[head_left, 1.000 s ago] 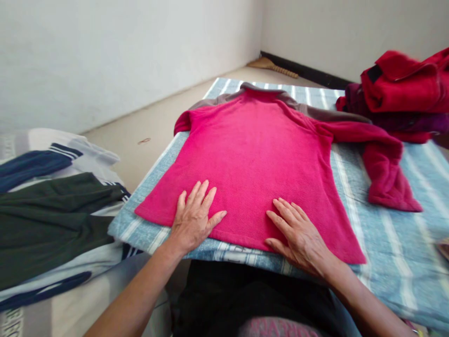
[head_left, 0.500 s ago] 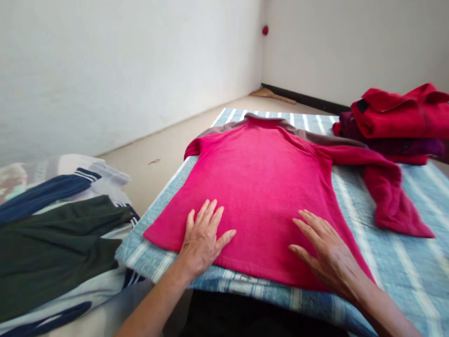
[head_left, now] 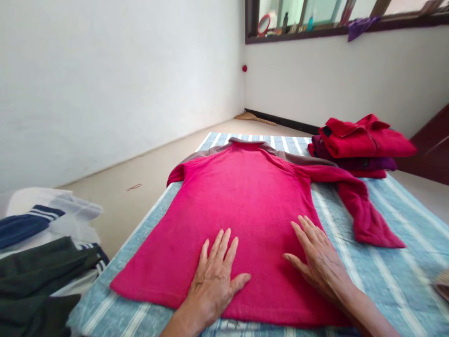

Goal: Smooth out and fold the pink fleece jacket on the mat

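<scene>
A pink fleece top [head_left: 242,201] with a grey collar and shoulders lies spread out on a blue-and-white striped cloth [head_left: 382,281]. Its right-hand sleeve bends out across the cloth; most of the left-hand one is hidden at the side. My left hand [head_left: 217,271] rests flat on the lower middle of the top, fingers apart. On the lower right part of the garment lies my right hand [head_left: 315,257], also flat with fingers spread. Neither hand grips the fabric.
Folded red and purple clothes [head_left: 365,140] are stacked at the cloth's far right. Dark green and navy clothes [head_left: 38,262] lie in a heap at the left. A broom [head_left: 254,118] is on the floor by the far corner, below a window ledge [head_left: 315,33] holding small items.
The view has tilted up and shifted, bringing the window into sight. My left hand has slid inward over the top, towards its middle; my right hand stays flat near the right side.
</scene>
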`<action>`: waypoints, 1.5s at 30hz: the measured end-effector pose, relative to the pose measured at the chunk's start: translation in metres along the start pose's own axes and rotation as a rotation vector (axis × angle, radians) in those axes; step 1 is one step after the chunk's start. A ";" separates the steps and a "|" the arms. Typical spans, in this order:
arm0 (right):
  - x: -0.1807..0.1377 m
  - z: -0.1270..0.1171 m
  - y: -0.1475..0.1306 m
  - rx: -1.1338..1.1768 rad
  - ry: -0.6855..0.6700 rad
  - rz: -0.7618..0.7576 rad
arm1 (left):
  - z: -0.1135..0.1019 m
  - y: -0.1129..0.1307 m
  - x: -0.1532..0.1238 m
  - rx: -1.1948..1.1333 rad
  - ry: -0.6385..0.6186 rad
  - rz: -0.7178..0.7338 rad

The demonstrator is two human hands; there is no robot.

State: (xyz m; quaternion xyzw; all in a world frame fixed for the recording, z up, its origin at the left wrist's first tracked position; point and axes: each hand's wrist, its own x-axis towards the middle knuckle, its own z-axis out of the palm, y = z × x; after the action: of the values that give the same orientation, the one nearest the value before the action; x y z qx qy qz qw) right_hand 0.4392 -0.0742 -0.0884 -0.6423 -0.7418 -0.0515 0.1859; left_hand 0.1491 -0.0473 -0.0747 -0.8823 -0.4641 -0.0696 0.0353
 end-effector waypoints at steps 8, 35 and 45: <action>-0.006 0.017 0.009 0.010 -0.125 0.225 | 0.011 -0.009 -0.002 0.099 0.117 0.043; 0.000 0.035 0.008 0.033 -0.003 0.209 | 0.038 0.048 0.096 -0.116 -0.149 0.247; 0.072 -0.009 0.001 0.222 -0.065 0.213 | 0.019 0.055 0.105 -0.109 -0.296 0.186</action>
State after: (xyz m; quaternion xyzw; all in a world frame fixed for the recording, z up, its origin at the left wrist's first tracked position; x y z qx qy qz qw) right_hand 0.4348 -0.0098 -0.0560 -0.6943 -0.6761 0.0717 0.2362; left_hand 0.2546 0.0098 -0.0771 -0.9227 -0.3760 0.0397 -0.0751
